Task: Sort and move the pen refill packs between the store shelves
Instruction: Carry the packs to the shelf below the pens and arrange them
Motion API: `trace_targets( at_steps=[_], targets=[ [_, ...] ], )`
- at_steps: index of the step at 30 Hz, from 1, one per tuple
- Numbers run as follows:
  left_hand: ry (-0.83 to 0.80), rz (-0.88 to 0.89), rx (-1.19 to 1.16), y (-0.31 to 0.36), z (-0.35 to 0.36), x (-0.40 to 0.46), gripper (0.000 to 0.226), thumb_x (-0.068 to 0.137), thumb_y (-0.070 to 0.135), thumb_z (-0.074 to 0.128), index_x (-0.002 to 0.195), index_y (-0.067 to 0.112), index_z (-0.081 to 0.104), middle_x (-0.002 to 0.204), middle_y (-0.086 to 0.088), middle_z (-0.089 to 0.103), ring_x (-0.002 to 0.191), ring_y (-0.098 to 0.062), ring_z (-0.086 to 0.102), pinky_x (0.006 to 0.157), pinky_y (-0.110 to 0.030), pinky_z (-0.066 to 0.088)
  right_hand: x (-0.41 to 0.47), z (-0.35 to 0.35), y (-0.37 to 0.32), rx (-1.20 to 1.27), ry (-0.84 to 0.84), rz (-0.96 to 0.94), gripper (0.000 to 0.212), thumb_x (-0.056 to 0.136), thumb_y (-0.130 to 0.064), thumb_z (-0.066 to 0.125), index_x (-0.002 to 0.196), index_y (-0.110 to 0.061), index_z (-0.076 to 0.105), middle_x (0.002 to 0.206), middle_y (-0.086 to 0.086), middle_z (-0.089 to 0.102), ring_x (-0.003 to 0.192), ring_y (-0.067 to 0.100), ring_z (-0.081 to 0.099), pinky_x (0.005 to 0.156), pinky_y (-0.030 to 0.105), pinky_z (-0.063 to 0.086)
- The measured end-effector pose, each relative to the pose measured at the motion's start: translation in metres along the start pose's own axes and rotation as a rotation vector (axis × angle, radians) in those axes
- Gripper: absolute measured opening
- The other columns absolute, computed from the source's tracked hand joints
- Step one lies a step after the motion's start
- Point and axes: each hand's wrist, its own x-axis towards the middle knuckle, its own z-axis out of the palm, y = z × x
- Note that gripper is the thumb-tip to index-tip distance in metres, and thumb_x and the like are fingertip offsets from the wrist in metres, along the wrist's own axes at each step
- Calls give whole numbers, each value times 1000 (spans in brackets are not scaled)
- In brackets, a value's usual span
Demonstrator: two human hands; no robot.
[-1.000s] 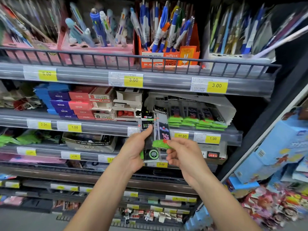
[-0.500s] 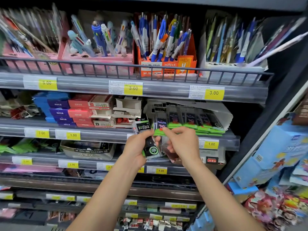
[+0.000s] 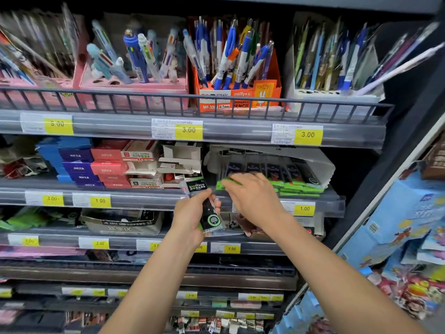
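My left hand [image 3: 190, 219] grips a black refill pack [image 3: 208, 208] with a green round logo, held upright in front of the second shelf's edge [image 3: 144, 200]. My right hand [image 3: 252, 198] reaches over that edge and holds a green-bottomed refill pack [image 3: 227, 183] at the left end of a row of like packs [image 3: 296, 182]. These packs lie in a white display box [image 3: 320, 165] on the second shelf. The right fingers cover most of the held pack.
Pen holders [image 3: 236, 75] stand behind a wire rail on the top shelf. Blue and red small boxes [image 3: 91, 165] and open white cartons [image 3: 180, 157] fill the second shelf's left. Blue boxes [image 3: 397, 213] are stacked on a rack to the right. Lower shelves carry more packs.
My right hand moved up from in front of my left hand to the second shelf, carrying the green-bottomed pack to the row. The left hand rose a little with its black pack.
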Motion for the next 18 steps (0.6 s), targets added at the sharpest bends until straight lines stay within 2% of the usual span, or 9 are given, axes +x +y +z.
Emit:
trace_targets(
  at_steps=[2,5,9,11,15,16,18],
  targets=[
    [23,3,1,1,-5,-4,12,97,10,70,101,-1,68,68,-11,70,56,-21,69,51,-28,57,8,0,0,-15,-16,41,19,95,-18,66,112,-19,74,106,2,75,92,29,72,82,42,50],
    [-21,-29,-39,2,-12,-15,16,97,15,67,104,1,65,67,-10,66,56,-23,66,53,-31,57,11,2,-2,30,2,48,27,89,-12,73,116,-15,73,101,5,75,83,31,73,75,43,55],
    [-73,-47,-72,4,-13,-27,18,99,19,62,107,3,62,71,-11,63,57,-23,65,54,-32,58,11,8,-2,117,64,27,24,86,-3,75,110,-8,77,105,10,76,85,33,73,73,47,61],
    [-95,-58,-62,4,-10,-31,18,99,19,62,107,4,63,72,-12,64,59,-23,65,53,-31,58,8,6,-3,106,71,115,23,93,-17,70,115,-10,74,115,13,72,94,37,70,80,50,59],
    [-128,-68,-46,2,-8,-34,17,99,18,62,106,3,64,74,-12,67,60,-23,66,52,-31,58,2,2,3,-64,-128,375,56,103,-59,30,140,-27,57,136,14,63,120,39,61,110,57,37],
    [-136,-62,-42,2,-7,-34,17,99,18,62,105,2,65,75,-12,67,60,-23,66,53,-31,59,2,1,5,-84,-196,404,63,102,-64,21,143,-29,54,135,15,63,120,39,61,114,58,33],
    [-145,-25,-1,2,-3,-32,20,101,19,59,108,2,67,81,-12,71,61,-22,67,57,-31,58,3,1,10,-102,-280,398,69,102,-67,14,140,-28,57,126,14,68,112,35,66,115,55,34]
  ],
)
